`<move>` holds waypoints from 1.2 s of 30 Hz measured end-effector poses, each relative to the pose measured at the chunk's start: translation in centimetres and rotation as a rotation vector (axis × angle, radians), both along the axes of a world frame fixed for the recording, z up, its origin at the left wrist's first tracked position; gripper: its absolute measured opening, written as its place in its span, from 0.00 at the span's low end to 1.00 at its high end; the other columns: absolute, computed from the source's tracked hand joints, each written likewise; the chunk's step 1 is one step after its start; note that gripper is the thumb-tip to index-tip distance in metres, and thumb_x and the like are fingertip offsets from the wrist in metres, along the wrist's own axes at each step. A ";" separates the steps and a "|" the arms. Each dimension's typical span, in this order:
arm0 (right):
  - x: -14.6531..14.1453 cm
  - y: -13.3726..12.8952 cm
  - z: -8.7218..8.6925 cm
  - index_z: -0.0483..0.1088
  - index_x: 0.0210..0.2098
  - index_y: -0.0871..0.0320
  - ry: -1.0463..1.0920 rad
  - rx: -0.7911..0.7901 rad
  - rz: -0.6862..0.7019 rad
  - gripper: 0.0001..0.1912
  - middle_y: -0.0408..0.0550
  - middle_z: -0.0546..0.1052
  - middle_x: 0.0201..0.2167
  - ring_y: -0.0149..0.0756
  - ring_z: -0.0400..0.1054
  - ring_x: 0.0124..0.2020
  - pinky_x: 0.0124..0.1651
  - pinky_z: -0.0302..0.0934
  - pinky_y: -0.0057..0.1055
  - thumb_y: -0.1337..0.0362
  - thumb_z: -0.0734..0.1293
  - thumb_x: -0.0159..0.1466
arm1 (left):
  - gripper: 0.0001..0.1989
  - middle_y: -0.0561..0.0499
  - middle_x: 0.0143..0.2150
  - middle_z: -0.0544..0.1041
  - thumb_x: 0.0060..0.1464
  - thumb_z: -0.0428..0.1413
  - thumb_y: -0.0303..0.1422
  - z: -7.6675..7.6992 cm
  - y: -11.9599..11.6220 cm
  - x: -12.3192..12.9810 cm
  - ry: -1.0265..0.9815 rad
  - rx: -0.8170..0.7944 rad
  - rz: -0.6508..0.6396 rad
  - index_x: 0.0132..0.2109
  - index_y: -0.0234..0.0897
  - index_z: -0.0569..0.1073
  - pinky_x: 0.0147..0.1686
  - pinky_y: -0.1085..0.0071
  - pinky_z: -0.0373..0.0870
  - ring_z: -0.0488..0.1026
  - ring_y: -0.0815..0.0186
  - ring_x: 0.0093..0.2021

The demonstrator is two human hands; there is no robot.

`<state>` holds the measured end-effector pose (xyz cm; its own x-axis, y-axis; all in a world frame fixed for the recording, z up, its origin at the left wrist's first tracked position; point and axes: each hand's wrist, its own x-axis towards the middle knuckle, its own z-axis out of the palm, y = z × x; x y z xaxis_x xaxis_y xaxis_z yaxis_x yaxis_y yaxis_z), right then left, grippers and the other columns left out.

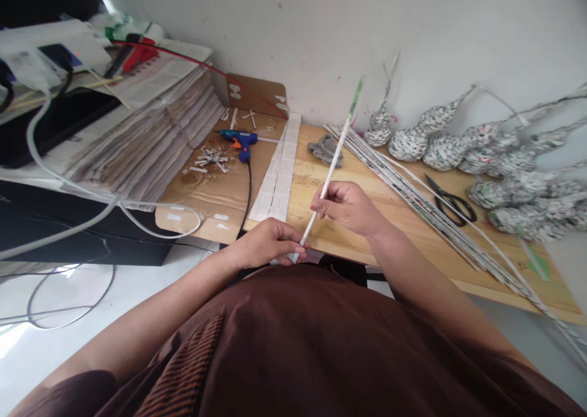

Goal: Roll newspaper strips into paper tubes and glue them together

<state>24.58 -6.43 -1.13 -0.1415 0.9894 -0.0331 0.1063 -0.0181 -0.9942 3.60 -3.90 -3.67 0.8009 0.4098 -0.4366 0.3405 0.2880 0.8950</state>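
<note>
A thin white rolled paper stick (331,167) with a green upper end slants up and to the right in front of my body. Its lower end is pinched by my left hand (271,244), close to the table's front edge. Higher up, the fingers of my right hand (345,208) are closed round the same stick. Flat printed paper strips (276,172) lie on the table just beyond my left hand. A crumpled grey cloth (324,150) rests behind the stick.
Left: a blue glue gun (243,142) with a black cord, paper scraps (211,159) on cardboard (183,188), and a newspaper stack (151,136). Right: long paper rolls (413,197), black scissors (452,203) and several woven paper gourd shapes (408,143) along the wall.
</note>
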 end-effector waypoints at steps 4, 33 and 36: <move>0.1 -0.1 0.5 0.76 0.37 0.59 0.010 -0.033 0.167 0.12 0.44 0.76 0.30 0.26 0.66 0.26 0.29 0.62 0.25 0.59 0.72 0.56 | 0.09 0.46 0.33 0.80 0.47 0.61 0.35 0.0 -0.1 0.0 -0.025 0.003 0.041 0.36 0.38 0.80 0.33 0.69 0.75 0.77 0.63 0.35; -0.7 -2.0 0.6 0.75 0.28 0.59 -0.041 0.174 -0.148 0.08 0.45 0.76 0.23 0.30 0.67 0.24 0.26 0.59 0.28 0.63 0.75 0.51 | 0.15 0.54 0.24 0.75 0.41 0.65 0.38 0.7 1.1 -2.0 0.019 0.471 0.280 0.38 0.39 0.80 0.23 0.77 0.62 0.67 0.72 0.23; -1.3 -2.5 0.7 0.75 0.28 0.58 -0.045 0.245 -0.235 0.07 0.46 0.77 0.24 0.32 0.68 0.24 0.26 0.60 0.29 0.64 0.75 0.51 | 0.14 0.54 0.24 0.73 0.41 0.66 0.38 1.5 1.7 -2.6 -0.008 0.453 0.383 0.36 0.38 0.80 0.24 0.78 0.61 0.67 0.73 0.24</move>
<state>23.29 -8.88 -0.47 0.0872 0.9742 0.2083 0.1718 0.1912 -0.9664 1.01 -2.24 -2.15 0.5615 0.8146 -0.1451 0.2802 -0.0221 0.9597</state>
